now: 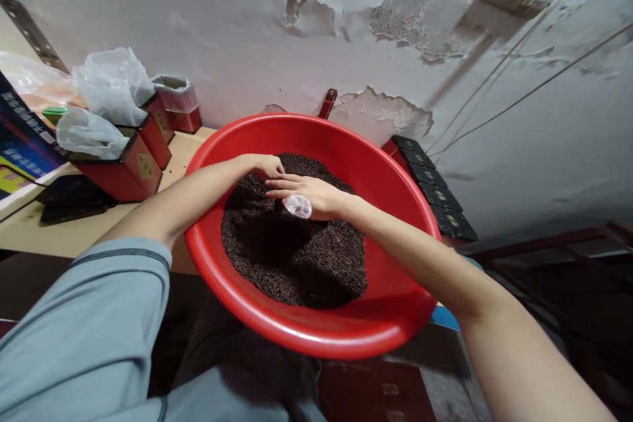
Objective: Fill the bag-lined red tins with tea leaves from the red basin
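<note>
A large red basin [316,339] holds a heap of dark brown loose leaves [341,257] that look like tea. Inside it, my left hand [270,165] reaches over the heap with curled fingers; what they hold, if anything, is hidden. My right hand [316,196] lies across a small dark-rimmed tin, its fingers pointing left and nearly meeting the left hand. Clear plastic [297,206] bulges from the tin just below the right fingers. Most of the tin is covered by the hand and in shadow.
Red tins [131,168] with clear plastic bags [111,82] stand on a wooden table [185,151] at left, beside a printed box [24,132]. Several dark-lidded tins [438,194] line the right side. Behind is a peeling wall [212,20] with cables.
</note>
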A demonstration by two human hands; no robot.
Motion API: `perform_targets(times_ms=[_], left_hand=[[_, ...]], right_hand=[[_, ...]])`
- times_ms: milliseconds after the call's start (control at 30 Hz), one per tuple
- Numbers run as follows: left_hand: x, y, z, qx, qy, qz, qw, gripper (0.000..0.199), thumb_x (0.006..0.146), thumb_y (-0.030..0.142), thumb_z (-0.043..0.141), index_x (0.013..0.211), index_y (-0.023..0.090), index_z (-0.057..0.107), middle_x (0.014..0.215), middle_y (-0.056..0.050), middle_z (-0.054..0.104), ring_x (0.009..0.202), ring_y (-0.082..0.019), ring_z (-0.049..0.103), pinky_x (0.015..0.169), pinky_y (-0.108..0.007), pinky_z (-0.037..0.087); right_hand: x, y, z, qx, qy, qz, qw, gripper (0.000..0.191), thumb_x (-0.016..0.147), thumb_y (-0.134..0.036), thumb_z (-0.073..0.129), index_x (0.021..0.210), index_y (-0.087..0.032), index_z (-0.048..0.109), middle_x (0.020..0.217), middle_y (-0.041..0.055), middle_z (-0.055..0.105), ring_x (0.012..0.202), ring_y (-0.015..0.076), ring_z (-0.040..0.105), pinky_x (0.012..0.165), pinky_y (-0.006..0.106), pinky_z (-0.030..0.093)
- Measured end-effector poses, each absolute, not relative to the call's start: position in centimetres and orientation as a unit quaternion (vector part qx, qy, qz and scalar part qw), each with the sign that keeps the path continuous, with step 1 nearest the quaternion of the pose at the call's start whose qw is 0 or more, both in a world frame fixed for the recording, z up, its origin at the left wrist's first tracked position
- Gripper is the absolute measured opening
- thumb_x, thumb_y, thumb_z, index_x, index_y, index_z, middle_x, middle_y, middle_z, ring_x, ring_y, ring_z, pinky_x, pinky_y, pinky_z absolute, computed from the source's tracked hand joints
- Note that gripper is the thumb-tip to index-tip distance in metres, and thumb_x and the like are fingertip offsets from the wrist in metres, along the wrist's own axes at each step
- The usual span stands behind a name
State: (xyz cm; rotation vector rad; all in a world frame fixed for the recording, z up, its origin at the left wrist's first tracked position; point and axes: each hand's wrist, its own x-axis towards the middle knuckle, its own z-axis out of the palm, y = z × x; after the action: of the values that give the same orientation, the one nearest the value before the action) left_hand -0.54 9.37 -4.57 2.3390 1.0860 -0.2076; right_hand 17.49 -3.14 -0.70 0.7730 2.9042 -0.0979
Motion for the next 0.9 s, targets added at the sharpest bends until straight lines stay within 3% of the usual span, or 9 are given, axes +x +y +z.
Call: perform_targets(times_ms=[133, 267, 433, 533, 600, 700, 767, 833, 900], left_hand=[[0.3, 8.5, -4.1, 0.865, 0.441, -0.106, 0.214, 0.032, 0.065, 0.030, 0.071, 0.095, 0.023, 0.081, 0.070, -0.001, 0.074, 0.076, -0.022, 0.069, 0.081, -0.029, 0.052], [-1.5, 5.7, -1.5, 0.844, 0.518, -0.103, 0.091, 0.035, 0.071, 0.039, 0.078, 0.097, 0.016, 0.079, 0.085, -0.012, 0.077, 0.089, -0.030, 0.072, 0.078, -0.032, 0.053], [-2.1, -2.1, 0.2, 0.846, 0.499, -0.071, 0.174, 0.096, 0.068, 0.074, 0.077, 0.138, 0.011, 0.061, 0.123, -0.020, 0.074, 0.107, -0.034, 0.072, 0.084, -0.031, 0.055], [-0.1, -5.2, -1.2, 0.804, 0.555, 0.008, 0.215, 0.127, 0.072, 0.083, 0.067, 0.160, 0.001, 0.027, 0.154, -0.035, 0.047, 0.137, -0.044, 0.055, 0.103, -0.040, 0.050], [0.9, -5.1, -2.4, 0.775, 0.591, 0.055, 0.216, 0.135, 0.069, 0.081, 0.070, 0.163, -0.001, 0.017, 0.160, -0.038, 0.034, 0.145, -0.050, 0.045, 0.110, -0.047, 0.046], [0.8, -1.9, -3.5, 0.804, 0.548, 0.104, 0.205, 0.124, 0.062, 0.064, 0.082, 0.157, 0.002, 0.032, 0.153, -0.033, 0.045, 0.139, -0.048, 0.051, 0.111, -0.049, 0.046], [0.0, 1.1, -3.5, 0.864, 0.440, 0.102, 0.222, 0.109, 0.056, 0.049, 0.086, 0.148, 0.007, 0.047, 0.147, -0.025, 0.057, 0.134, -0.042, 0.057, 0.113, -0.045, 0.046], [-0.6, 3.7, -3.0, 0.903, 0.328, 0.058, 0.272, 0.103, 0.049, 0.037, 0.087, 0.144, 0.014, 0.054, 0.144, -0.016, 0.063, 0.132, -0.036, 0.059, 0.113, -0.040, 0.046], [-0.6, 5.3, -2.4, 0.909, 0.276, 0.018, 0.311, 0.102, 0.047, 0.032, 0.086, 0.144, 0.021, 0.057, 0.138, -0.008, 0.069, 0.128, -0.032, 0.062, 0.110, -0.036, 0.048]], right_hand=[[17.1, -3.1, -1.0, 0.327, 0.942, -0.002, 0.070, 0.038, 0.101, -0.027, 0.044, 0.132, -0.019, 0.066, 0.144, 0.0128, 0.061, 0.131, 0.0309, 0.052, 0.097, 0.041, 0.054], [16.6, -1.6, -0.8, 0.545, 0.836, 0.058, 0.043, 0.041, 0.100, -0.027, 0.043, 0.130, -0.015, 0.067, 0.131, 0.0197, 0.066, 0.110, 0.0321, 0.067, 0.084, 0.041, 0.056], [14.2, 1.3, 0.7, 0.699, 0.704, 0.016, 0.122, 0.039, 0.094, -0.026, 0.052, 0.121, -0.013, 0.077, 0.121, 0.0206, 0.075, 0.108, 0.0359, 0.073, 0.087, 0.048, 0.059], [13.1, 2.7, 1.4, 0.704, 0.691, 0.007, 0.165, 0.042, 0.089, -0.030, 0.062, 0.125, -0.016, 0.077, 0.128, 0.0197, 0.074, 0.116, 0.0385, 0.070, 0.091, 0.052, 0.058], [12.9, 2.8, 1.5, 0.704, 0.691, 0.002, 0.164, 0.044, 0.088, -0.030, 0.063, 0.128, -0.017, 0.076, 0.129, 0.0204, 0.073, 0.118, 0.0388, 0.070, 0.091, 0.053, 0.058], [13.4, 1.1, 1.1, 0.703, 0.699, 0.015, 0.133, 0.048, 0.092, -0.027, 0.054, 0.134, -0.012, 0.071, 0.126, 0.0238, 0.073, 0.114, 0.0383, 0.071, 0.093, 0.054, 0.057], [14.1, -0.8, 0.6, 0.696, 0.710, 0.050, 0.095, 0.058, 0.095, -0.027, 0.048, 0.150, -0.007, 0.056, 0.132, 0.0269, 0.069, 0.119, 0.0404, 0.068, 0.100, 0.061, 0.052], [14.9, -2.7, 0.1, 0.657, 0.746, 0.103, 0.047, 0.072, 0.096, -0.031, 0.048, 0.163, -0.008, 0.034, 0.154, 0.0291, 0.052, 0.135, 0.0452, 0.055, 0.109, 0.073, 0.039], [16.2, -3.8, -0.3, 0.568, 0.812, 0.136, 0.012, 0.080, 0.095, -0.033, 0.052, 0.167, -0.015, 0.022, 0.172, 0.0237, 0.023, 0.153, 0.0461, 0.032, 0.116, 0.079, 0.022]])
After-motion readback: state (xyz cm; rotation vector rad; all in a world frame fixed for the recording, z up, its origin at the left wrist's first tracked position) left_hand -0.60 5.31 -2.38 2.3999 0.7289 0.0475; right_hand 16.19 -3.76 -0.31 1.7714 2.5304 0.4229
